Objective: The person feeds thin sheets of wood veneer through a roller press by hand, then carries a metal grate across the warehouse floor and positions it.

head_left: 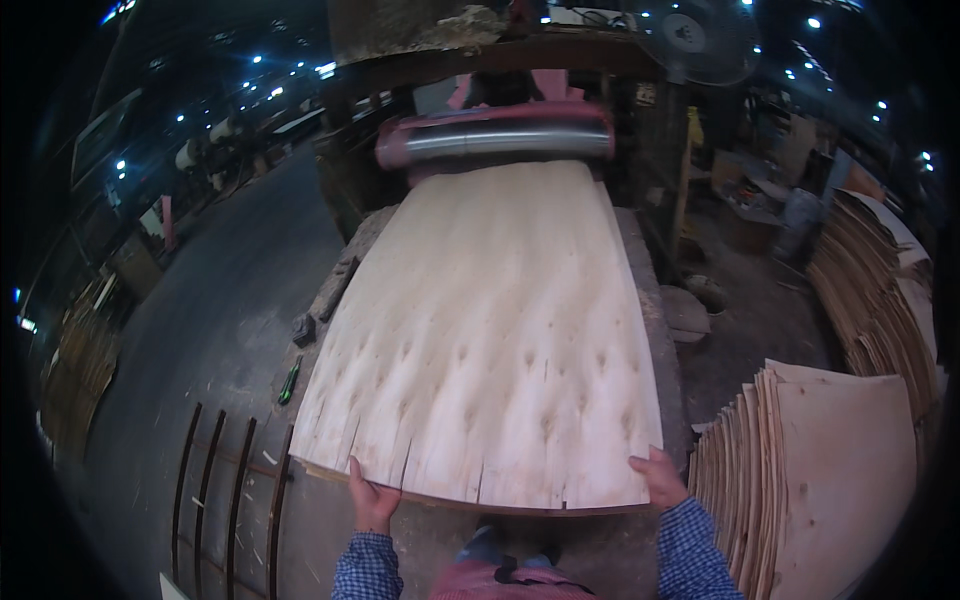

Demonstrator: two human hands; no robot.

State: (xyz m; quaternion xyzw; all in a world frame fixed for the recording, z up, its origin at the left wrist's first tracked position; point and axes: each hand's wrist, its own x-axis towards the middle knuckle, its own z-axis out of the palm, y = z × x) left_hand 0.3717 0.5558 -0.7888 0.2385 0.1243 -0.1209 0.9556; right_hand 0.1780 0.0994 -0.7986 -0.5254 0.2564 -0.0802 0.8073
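A large pale wood veneer sheet (490,320) with knots and several splits along its near edge lies on a machine table in front of me. Its far end reaches to just below a shiny metal roller (500,140) with pinkish ends. My left hand (373,500) grips the near edge left of its middle, thumb on top and the other fingers partly hidden below. At the near right corner, my right hand (661,478) is closed on the edge, its thumb also on top. Other layers show under the sheet at its near left edge.
A green utility knife (289,381) lies at the table's left side, near dark blocks (304,328). A rusty metal frame (233,505) lies on the floor at the left. Veneer stacks (840,450) stand close on the right. A fan (688,35) is at the upper right.
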